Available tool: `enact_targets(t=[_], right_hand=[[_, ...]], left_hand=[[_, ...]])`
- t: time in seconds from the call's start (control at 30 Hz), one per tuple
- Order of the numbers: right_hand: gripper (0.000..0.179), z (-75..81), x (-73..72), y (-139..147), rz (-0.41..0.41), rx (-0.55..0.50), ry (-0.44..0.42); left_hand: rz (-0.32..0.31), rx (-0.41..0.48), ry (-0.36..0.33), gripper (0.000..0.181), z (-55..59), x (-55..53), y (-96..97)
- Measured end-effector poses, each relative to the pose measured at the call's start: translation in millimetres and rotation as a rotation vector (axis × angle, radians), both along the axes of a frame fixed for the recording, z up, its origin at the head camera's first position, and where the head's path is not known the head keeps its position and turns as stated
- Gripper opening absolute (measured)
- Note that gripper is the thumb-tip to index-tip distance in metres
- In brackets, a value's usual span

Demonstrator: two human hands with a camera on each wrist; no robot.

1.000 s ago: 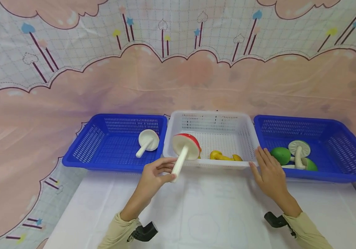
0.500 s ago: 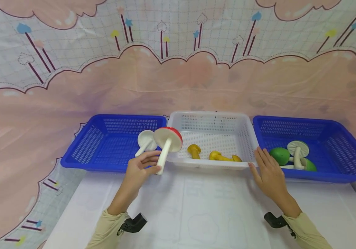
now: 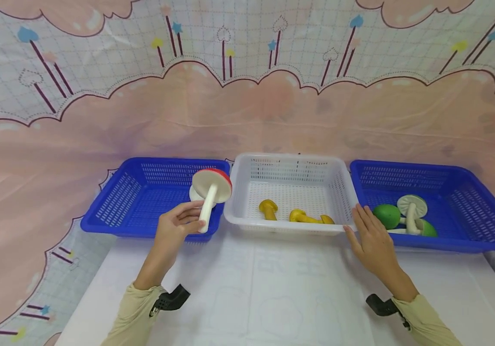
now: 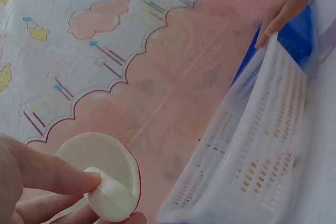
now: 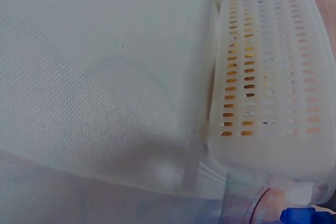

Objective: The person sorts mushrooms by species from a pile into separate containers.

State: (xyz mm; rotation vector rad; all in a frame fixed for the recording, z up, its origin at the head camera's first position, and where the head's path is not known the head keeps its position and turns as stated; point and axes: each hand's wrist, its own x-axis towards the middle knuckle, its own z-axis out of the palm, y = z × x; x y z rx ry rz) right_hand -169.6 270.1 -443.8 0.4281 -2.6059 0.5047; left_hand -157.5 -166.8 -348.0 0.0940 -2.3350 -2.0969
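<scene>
My left hand pinches the white stem of a red-capped toy mushroom, holding it tilted over the front right part of the left blue basket. Behind it, a white mushroom in that basket is mostly hidden. In the left wrist view, thumb and fingers grip the stem, and the pale cap underside faces the camera. My right hand rests with straight fingers on the front right corner of the white basket, beside the right blue basket.
Several yellow mushrooms lie along the front of the white basket. Green-capped mushrooms are gathered at the front left of the right blue basket. The three baskets stand in a row on a white-covered table, before a patterned cloth.
My left hand has carried the red-capped mushroom leftward from the front of the white basket to over the left blue basket. My right hand has stayed at the white basket's corner.
</scene>
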Motion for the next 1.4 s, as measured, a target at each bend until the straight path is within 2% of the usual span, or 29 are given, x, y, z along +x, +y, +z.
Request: enact_targets(t=[0.33,0.57,0.73,0.8,0.87,0.97,1.07,1.13,1.3,1.4], right_hand=[[0.056,-1.2,1.7,1,-0.010,0.009,0.003],[0.056,-1.9,2.0,0,-0.009,0.012,0.018],[0.056,-0.8,1.8,-2,0.000,0.009,0.021],[0.055,-0.3,1.2,-2,0.002,0.008,0.021],[0.056,-0.1,0.0,-3,0.002,0.008,0.023],[0.056,-0.9,-2.3,-4,-0.001,0.009,0.030],[0.056,-2.7,-4.1,-5,-0.001,0.012,0.031],[0.056,-3.5,-4.9,-5,0.000,0.012,0.030],[0.055,-2.3,-5.7,-6,0.002,0.001,0.023],[0.054,0.6,-3.4,-4,0.010,-0.094,-0.032]], left_hand=[[0.050,-0.095,-0.034,0.047,-0.8,-16.2,-28.6],[0.093,-0.198,-0.075,0.049,-8.7,-31.6,-55.2],[0.145,-0.289,-0.101,0.048,-16.0,-38.5,-73.1],[0.155,-0.366,-0.099,0.048,-18.0,-40.8,-79.9],[0.157,-0.479,-0.081,0.047,-20.0,-43.4,-86.4],[0.140,-0.665,-0.017,0.045,-24.4,-48.1,-94.9],[0.120,-0.809,0.029,0.040,-30.2,-52.2,-100.8],[0.097,-0.859,0.012,0.037,-34.3,-54.4,-102.6],[0.031,-0.956,-0.103,0.033,-39.1,-58.5,-99.1],[0.023,-1.033,-0.101,0.032,-38.1,-57.1,-94.8]])
